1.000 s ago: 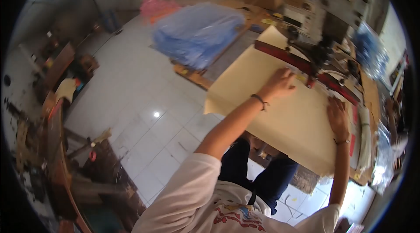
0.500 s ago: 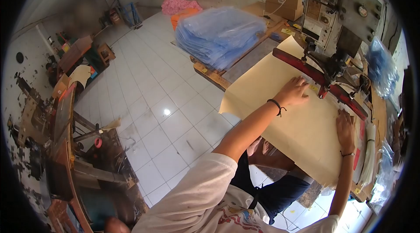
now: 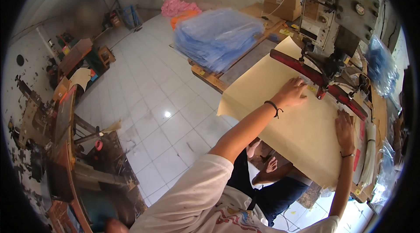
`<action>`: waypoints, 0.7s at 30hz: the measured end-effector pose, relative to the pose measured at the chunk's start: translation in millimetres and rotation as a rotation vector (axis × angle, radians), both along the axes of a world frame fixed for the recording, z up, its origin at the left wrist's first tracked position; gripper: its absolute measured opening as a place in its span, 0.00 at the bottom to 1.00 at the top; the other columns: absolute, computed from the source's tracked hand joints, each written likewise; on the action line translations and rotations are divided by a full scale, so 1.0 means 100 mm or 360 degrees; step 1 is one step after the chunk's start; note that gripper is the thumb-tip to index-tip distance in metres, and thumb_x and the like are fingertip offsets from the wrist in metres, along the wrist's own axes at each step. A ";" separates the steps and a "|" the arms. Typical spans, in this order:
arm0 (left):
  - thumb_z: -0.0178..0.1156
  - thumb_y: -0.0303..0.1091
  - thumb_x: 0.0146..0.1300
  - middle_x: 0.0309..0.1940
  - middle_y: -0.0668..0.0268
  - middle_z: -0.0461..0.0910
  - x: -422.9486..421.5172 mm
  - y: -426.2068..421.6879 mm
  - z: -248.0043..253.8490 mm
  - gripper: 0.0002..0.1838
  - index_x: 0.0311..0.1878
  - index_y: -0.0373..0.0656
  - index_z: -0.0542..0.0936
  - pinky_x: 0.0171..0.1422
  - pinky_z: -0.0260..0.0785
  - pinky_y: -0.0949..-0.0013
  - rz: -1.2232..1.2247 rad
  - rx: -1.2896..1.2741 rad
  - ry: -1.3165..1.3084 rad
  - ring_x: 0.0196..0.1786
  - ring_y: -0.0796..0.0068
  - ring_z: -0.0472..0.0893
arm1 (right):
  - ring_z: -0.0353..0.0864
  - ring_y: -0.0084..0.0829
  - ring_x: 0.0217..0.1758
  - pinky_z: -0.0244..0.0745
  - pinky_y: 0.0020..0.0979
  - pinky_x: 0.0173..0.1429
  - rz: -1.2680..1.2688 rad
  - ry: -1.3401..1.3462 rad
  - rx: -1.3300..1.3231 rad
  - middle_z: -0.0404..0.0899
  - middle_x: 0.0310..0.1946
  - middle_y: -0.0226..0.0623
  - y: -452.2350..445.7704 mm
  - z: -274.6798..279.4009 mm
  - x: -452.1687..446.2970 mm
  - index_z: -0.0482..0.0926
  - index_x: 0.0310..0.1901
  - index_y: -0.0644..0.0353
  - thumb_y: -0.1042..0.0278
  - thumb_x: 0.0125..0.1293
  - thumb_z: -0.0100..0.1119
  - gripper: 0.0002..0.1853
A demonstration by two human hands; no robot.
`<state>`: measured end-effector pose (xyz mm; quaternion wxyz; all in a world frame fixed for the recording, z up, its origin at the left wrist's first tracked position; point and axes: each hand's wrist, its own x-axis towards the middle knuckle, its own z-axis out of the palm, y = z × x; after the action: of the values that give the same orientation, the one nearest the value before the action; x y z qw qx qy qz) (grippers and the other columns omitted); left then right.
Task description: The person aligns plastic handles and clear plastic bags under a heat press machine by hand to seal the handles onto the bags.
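Note:
A large tan sheet (image 3: 271,84) lies across the work table under both of my hands. My left hand (image 3: 294,93) rests on it with fingers slightly bent, close to the red bar (image 3: 288,61) of a press machine (image 3: 337,66). Farther right, my right hand (image 3: 345,133) lies flat on the sheet near its right side, fingers stretched toward the bar's lower end. The bar sits just beyond my fingertips. Whether thin clear plastic lies beneath my fingers is hard to make out.
A tall stack of bluish clear plastic sheets (image 3: 216,36) stands at the table's far left. Behind are a cardboard box (image 3: 282,5) and a metal control box (image 3: 316,20). A white bundle (image 3: 369,158) lies at right. Another bench (image 3: 65,132) stands left across the tiled floor (image 3: 162,141).
My hands keep their places on the sheet. The camera view has shifted slightly, and a bare foot below the table shows more clearly.

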<state>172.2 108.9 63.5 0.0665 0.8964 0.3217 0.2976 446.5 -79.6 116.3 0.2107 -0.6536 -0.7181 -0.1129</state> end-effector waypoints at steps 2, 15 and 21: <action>0.62 0.50 0.64 0.66 0.48 0.71 0.00 0.04 -0.01 0.34 0.66 0.35 0.76 0.76 0.62 0.53 -0.0004 0.0027 -0.0019 0.68 0.48 0.70 | 0.73 0.55 0.65 0.67 0.49 0.72 -0.0028 0.0011 -0.0006 0.77 0.64 0.52 0.02 0.01 -0.01 0.79 0.62 0.63 0.67 0.72 0.54 0.20; 0.65 0.45 0.61 0.59 0.50 0.76 -0.02 0.03 0.05 0.30 0.61 0.33 0.79 0.72 0.66 0.54 -0.0050 0.0042 -0.0132 0.64 0.50 0.74 | 0.70 0.55 0.69 0.63 0.49 0.75 -0.0040 0.0015 -0.0049 0.76 0.66 0.54 0.07 -0.08 0.08 0.76 0.64 0.66 0.66 0.74 0.52 0.21; 0.65 0.45 0.61 0.62 0.50 0.74 0.01 0.04 -0.03 0.30 0.62 0.34 0.79 0.73 0.66 0.54 -0.0035 0.0094 -0.0124 0.66 0.50 0.73 | 0.69 0.56 0.71 0.63 0.49 0.76 -0.0057 -0.0024 -0.0088 0.73 0.68 0.55 0.06 -0.12 0.12 0.74 0.66 0.69 0.68 0.75 0.51 0.22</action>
<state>173.1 112.5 60.2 0.0556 0.8892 0.3001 0.3408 458.7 -73.8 104.0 0.1852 -0.6711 -0.7106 -0.1017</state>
